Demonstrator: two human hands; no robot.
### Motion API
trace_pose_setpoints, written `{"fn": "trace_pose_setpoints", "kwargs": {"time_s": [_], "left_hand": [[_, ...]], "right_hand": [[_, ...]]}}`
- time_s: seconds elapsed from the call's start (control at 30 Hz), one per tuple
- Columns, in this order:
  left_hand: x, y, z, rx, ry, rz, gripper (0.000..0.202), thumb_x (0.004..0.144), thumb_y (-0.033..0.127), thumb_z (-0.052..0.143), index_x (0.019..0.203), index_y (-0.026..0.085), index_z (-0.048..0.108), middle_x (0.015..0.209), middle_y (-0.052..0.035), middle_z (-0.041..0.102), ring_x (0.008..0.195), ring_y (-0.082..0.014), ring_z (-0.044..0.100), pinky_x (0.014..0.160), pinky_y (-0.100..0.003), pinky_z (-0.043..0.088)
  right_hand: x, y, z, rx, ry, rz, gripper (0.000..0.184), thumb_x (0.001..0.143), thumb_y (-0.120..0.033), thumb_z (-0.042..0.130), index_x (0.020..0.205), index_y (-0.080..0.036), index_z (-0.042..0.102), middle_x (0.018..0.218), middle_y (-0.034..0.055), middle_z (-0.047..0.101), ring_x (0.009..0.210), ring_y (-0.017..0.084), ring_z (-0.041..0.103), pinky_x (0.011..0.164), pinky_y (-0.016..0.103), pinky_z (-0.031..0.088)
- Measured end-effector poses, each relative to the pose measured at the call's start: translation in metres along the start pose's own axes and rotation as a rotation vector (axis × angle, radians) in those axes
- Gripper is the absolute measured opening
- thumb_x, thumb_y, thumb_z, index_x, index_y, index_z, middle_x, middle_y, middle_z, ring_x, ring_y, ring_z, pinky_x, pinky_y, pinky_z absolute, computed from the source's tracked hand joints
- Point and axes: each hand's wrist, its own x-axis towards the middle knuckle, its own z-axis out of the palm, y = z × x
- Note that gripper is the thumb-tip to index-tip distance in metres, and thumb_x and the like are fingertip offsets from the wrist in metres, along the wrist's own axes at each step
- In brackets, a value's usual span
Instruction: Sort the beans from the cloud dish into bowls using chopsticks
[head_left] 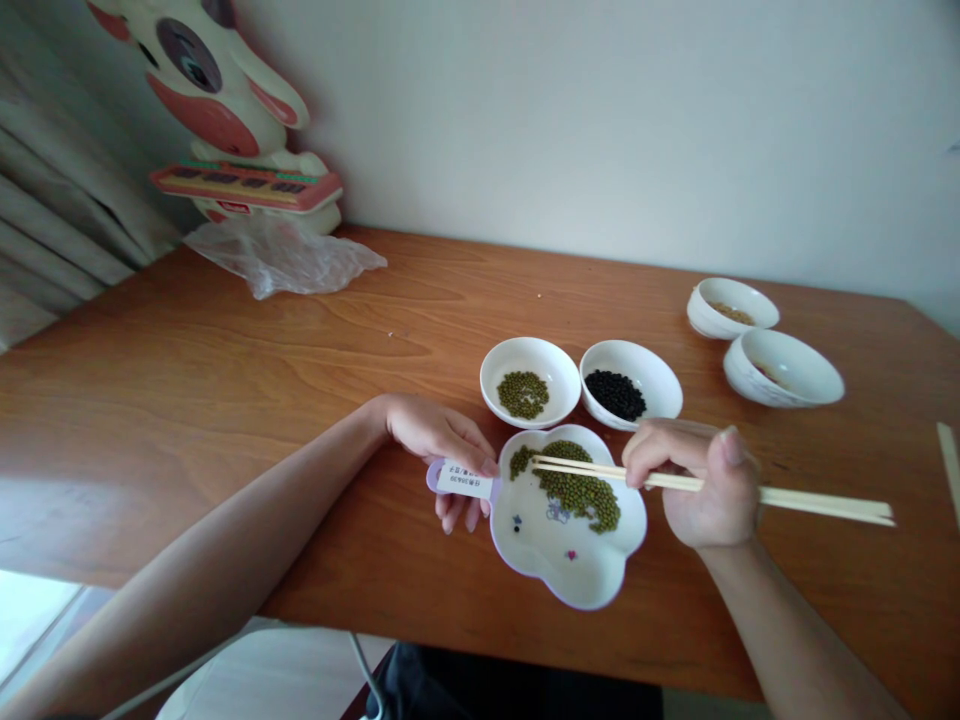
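Observation:
My left hand [442, 440] is closed on the labelled handle of a white flower-shaped dish [540, 560] with a lilac rim. Green mung beans [577, 490] lie in the dish, mostly toward its far side, with a lone dark bean near the left. A pair of chopsticks [675, 482] is held in my right hand [705, 480], their tips over the beans at the dish's far left. Whether a bean sits between the tips is too small to tell. Just behind the dish stand a bowl [564, 395] of green beans and a bowl [667, 395] of black beans [615, 395].
Two more white bowls stand at the right, a far bowl [701, 315] with tan contents and a nearer bowl [772, 385]. A cow-shaped toy keyboard [247, 185] and a clear plastic bag [292, 262] occupy the back left of the wooden table [225, 370]. A pale stick [949, 465] lies far right.

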Motion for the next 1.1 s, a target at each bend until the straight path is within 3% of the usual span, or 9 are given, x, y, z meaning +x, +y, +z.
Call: {"fn": "trace_pose_setpoints", "kwargs": {"time_s": [0.2, 0.33, 0.47, 0.63, 0.87, 1.1], "left_hand": [[0.0, 0.002, 0.001, 0.019, 0.002, 0.001, 0.035, 0.098, 0.048, 0.055, 0.106, 0.022, 0.077, 0.104, -0.0127, 0.077, 0.082, -0.0248, 0.075, 0.07, -0.034, 0.059], [0.001, 0.0, 0.001, 0.014, 0.007, -0.002, 0.034, 0.097, 0.047, 0.055, 0.103, 0.022, 0.077, 0.1, -0.0119, 0.077, 0.08, -0.0247, 0.076, 0.069, -0.034, 0.059], [0.002, -0.002, 0.0, 0.002, 0.005, -0.011, 0.033, 0.097, 0.049, 0.056, 0.101, 0.025, 0.078, 0.1, -0.0095, 0.077, 0.081, -0.0231, 0.076, 0.068, -0.031, 0.059], [0.002, 0.0, 0.001, -0.006, 0.017, -0.018, 0.033, 0.094, 0.052, 0.06, 0.1, 0.025, 0.078, 0.1, -0.0109, 0.077, 0.079, -0.0239, 0.076, 0.067, -0.032, 0.06], [0.003, -0.003, -0.001, 0.001, 0.016, -0.021, 0.035, 0.092, 0.055, 0.061, 0.101, 0.026, 0.078, 0.1, -0.012, 0.077, 0.079, -0.0245, 0.077, 0.067, -0.032, 0.061], [0.002, -0.003, 0.0, -0.01, 0.019, -0.013, 0.037, 0.094, 0.052, 0.06, 0.105, 0.02, 0.076, 0.101, -0.0119, 0.077, 0.08, -0.0233, 0.077, 0.07, -0.03, 0.061]], "right_hand": [[0.001, -0.006, -0.008, 0.141, 0.158, -0.031, 0.076, 0.103, -0.06, 0.025, 0.058, -0.025, 0.076, 0.048, 0.007, 0.061, 0.05, 0.022, 0.053, 0.056, 0.04, 0.038], [0.005, -0.005, -0.01, 0.111, 0.324, -0.07, 0.077, 0.1, -0.065, 0.025, 0.055, -0.026, 0.073, 0.045, 0.0085, 0.058, 0.053, 0.025, 0.055, 0.06, 0.043, 0.042], [0.01, -0.003, -0.005, 0.086, 0.387, 0.003, 0.075, 0.098, -0.068, 0.024, 0.059, -0.025, 0.071, 0.053, 0.0081, 0.059, 0.056, 0.024, 0.057, 0.056, 0.04, 0.042], [0.009, -0.005, -0.004, 0.103, 0.324, -0.01, 0.075, 0.1, -0.066, 0.024, 0.063, -0.023, 0.073, 0.057, 0.0074, 0.061, 0.058, 0.023, 0.057, 0.057, 0.038, 0.042], [0.005, -0.01, -0.006, 0.055, 0.044, -0.056, 0.074, 0.102, -0.063, 0.025, 0.06, -0.022, 0.071, 0.053, 0.0058, 0.061, 0.05, 0.02, 0.054, 0.055, 0.037, 0.037], [0.001, 0.002, -0.006, -0.124, -0.101, -0.049, 0.074, 0.101, -0.065, 0.02, 0.063, -0.023, 0.066, 0.057, 0.004, 0.06, 0.054, 0.019, 0.054, 0.056, 0.036, 0.035]]}}
